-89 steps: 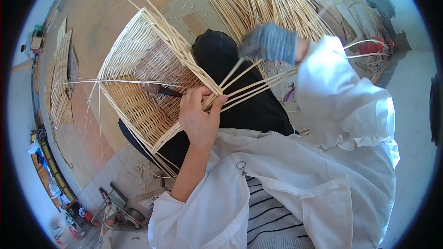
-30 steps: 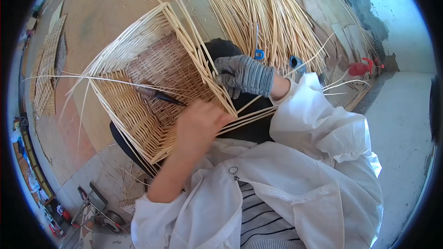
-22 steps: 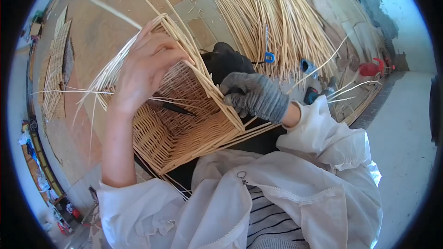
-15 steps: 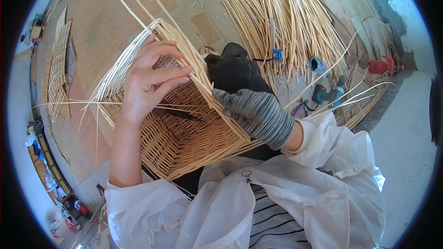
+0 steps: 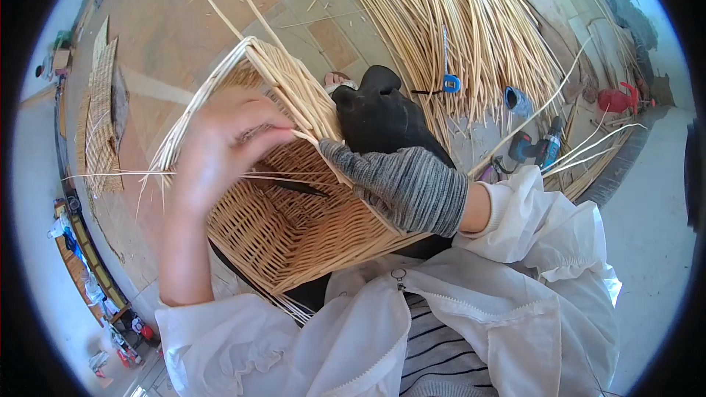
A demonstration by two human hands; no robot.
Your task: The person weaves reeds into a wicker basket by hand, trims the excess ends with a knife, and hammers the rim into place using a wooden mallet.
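Observation:
A square-cornered wicker basket (image 5: 294,242) leans open toward me over my lap, its woven inside showing. My bare left hand (image 5: 220,147), slightly blurred, reaches across the opening and pinches the pale end of a willow rod (image 5: 300,135) at the right-hand rim. My right hand (image 5: 412,187), in a grey striped knit glove, is closed over that same rim, thumb close to the left fingertips. Inside the basket lies a dark, slim pointed object (image 5: 298,187), partly hidden. Long loose rods (image 5: 250,1) stick up from the far corner.
Bundles of peeled willow rods (image 5: 471,37) lie on the floor beyond. A blue tape measure (image 5: 451,84), a cordless drill (image 5: 548,147) and a red object (image 5: 614,99) are to the right. Woven panels (image 5: 101,117) are at the left. My dark-clad knee (image 5: 375,114) is behind the basket.
My left hand has shifted down and left, its spread fingers drawing into a pinch on the rod at the rim. The gloved hand has moved slightly left along the rim.

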